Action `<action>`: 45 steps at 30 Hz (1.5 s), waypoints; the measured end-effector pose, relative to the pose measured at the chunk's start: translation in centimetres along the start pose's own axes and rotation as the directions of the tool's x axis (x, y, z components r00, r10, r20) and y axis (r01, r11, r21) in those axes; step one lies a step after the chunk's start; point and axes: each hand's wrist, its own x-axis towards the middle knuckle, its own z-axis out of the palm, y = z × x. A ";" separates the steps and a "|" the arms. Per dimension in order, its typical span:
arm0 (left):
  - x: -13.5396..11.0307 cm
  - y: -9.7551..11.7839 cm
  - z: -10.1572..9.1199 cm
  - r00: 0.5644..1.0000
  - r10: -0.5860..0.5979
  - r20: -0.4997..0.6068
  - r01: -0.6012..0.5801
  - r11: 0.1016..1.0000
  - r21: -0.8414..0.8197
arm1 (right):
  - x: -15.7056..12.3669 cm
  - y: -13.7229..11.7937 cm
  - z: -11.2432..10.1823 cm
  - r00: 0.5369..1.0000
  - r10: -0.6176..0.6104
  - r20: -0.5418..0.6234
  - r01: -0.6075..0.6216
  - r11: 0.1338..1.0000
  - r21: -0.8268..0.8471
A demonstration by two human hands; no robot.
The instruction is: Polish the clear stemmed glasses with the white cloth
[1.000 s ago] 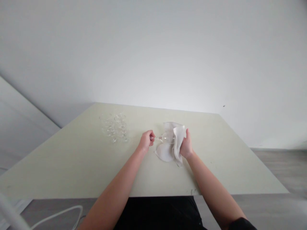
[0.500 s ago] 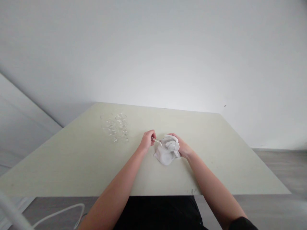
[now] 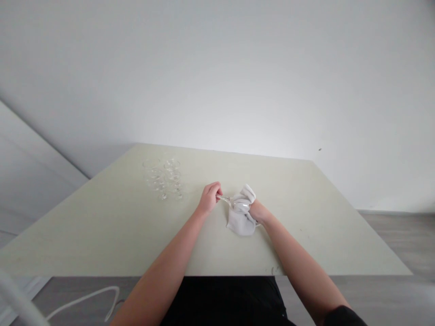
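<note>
A clear stemmed glass (image 3: pixel 241 207) lies on its side in the air over the table, its stem pointing left. My left hand (image 3: pixel 211 194) is closed round the foot end of the stem. A white cloth (image 3: pixel 242 223) wraps the bowl, with one part hanging down toward the table. On the bowl side, my right hand (image 3: pixel 257 210) is closed on the cloth, and most of its fingers are hidden in the folds.
Several clear stemmed glasses (image 3: pixel 163 176) stand close together on the pale table (image 3: pixel 112 226), left of my hands. Behind the table rises a white wall (image 3: pixel 217 81). A white cable (image 3: pixel 88 296) loops below the table's front edge at the left.
The cloth has shifted on the bowl: its top fold now stands higher and its hanging part lies farther right. My right hand has turned, with its fingers now out of sight. My left hand keeps its hold.
</note>
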 end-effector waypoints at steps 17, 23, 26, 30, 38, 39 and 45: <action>0.1 -0.1 -0.2 1.000 -0.022 -0.010 0.022 0.999 -0.035 | -0.3 -1.1 0.8 0.995 -0.042 0.087 0.040 0.999 0.025; -0.4 0.3 0.1 0.999 -0.038 0.001 0.038 0.998 -0.049 | -0.4 -1.8 0.8 0.999 -0.043 0.020 0.042 0.998 0.046; -0.4 0.4 0.1 0.999 -0.035 0.010 0.036 0.998 -0.060 | -0.3 -1.8 1.0 0.999 -0.028 -0.041 0.031 0.997 0.068; 0.0 0.2 -0.1 1.000 -0.025 -0.001 0.025 0.998 -0.063 | -0.3 -1.3 0.8 0.999 -0.029 -0.042 0.028 1.000 -0.009; 0.3 -0.1 -0.2 0.999 -0.033 0.005 0.033 0.997 -0.066 | -0.4 -0.9 0.4 0.993 -0.052 0.101 0.058 0.997 -0.049; 0.2 -0.1 -0.2 0.999 -0.037 0.005 0.037 0.997 -0.065 | -0.5 -0.9 0.3 0.994 -0.044 0.102 0.049 0.998 -0.047; 0.0 -0.1 0.1 0.999 -0.028 0.016 0.029 0.997 -0.067 | -0.5 -0.4 0.5 0.999 0.017 -0.052 -0.012 0.997 0.082</action>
